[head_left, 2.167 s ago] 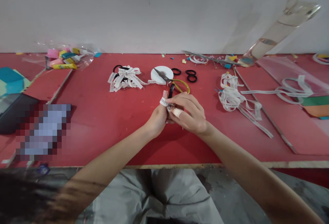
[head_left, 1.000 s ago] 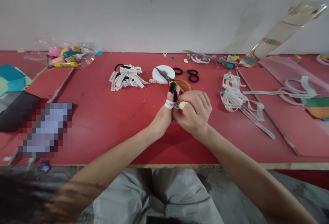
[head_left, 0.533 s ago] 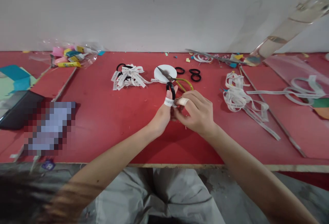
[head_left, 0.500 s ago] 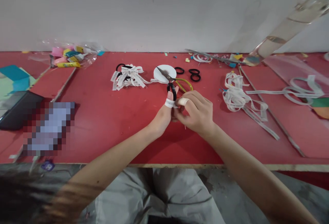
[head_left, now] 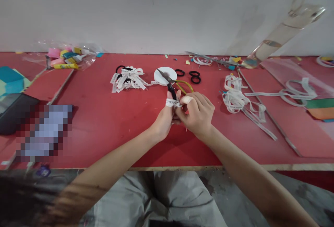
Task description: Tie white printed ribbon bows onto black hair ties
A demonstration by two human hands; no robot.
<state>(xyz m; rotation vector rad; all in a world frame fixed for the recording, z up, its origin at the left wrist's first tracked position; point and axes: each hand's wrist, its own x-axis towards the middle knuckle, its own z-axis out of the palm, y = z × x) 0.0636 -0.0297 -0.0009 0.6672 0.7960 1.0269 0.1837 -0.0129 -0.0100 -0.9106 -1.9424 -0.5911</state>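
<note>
- By the fingers of the left hand (head_left: pixel 163 120), a black hair tie (head_left: pixel 171 90) appears to be gripped, stood on edge beside the raised thumb; the inner fingertips are hidden.
- Around that thumb a printed white ribbon (head_left: pixel 171 102) is wrapped, its lettering turned outward, and at the hair tie it is gathered.
- By the bent fingers of the right hand (head_left: pixel 199 110) the gathered part of the ribbon is pinched; the exact contact is covered by the knuckles. On one finger a pale wrap (head_left: pixel 185 99) is worn, by which feel may be dulled.
- Both pieces are held above the near-middle of the red desk (head_left: pixel 104 126).
- The ribbon can be judged very light, limp and rather slippery; it is best pinched flat close to the gather, since a loop could slide off the thumb or be creased.
- The hair tie can be expected to be light, soft and springy; it is best steadied by its rim, with little force needed.
- Just beyond, scissors (head_left: pixel 170 80) are laid over a white ribbon spool (head_left: pixel 171 73); their blades, likely stiff and sharp, should be avoided, and the yellow handle taken.
- Farther left, ribbon bows (head_left: pixel 130 78) are heaped, easily crushed; to the right, a ribbon tangle (head_left: pixel 232 102) is left loose.
</note>
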